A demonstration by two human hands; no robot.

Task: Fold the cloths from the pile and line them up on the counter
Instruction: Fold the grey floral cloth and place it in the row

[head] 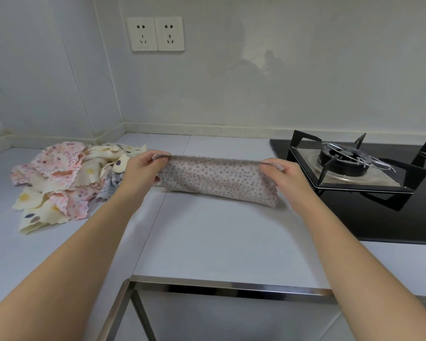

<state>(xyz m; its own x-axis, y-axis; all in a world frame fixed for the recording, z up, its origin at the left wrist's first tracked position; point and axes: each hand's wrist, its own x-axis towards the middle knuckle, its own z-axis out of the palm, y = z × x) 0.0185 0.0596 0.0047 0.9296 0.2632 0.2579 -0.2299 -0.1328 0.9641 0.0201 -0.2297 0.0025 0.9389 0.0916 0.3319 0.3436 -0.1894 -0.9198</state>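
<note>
While dotted cloth (219,178) droops to counter (207,237), left hand (143,168) and right hand (278,173) pinch top corners.

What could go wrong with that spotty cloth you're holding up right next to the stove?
1. The right hand pinches the spotty cloth close to the gas stove, so that end might drag onto the grate. No flame shows, though.
2. The left hand and the right hand each pinch only a top corner, so a slip could leave the fold crooked.
3. The cloth's left end hangs near the pile and may snag an unfolded cloth.
</note>
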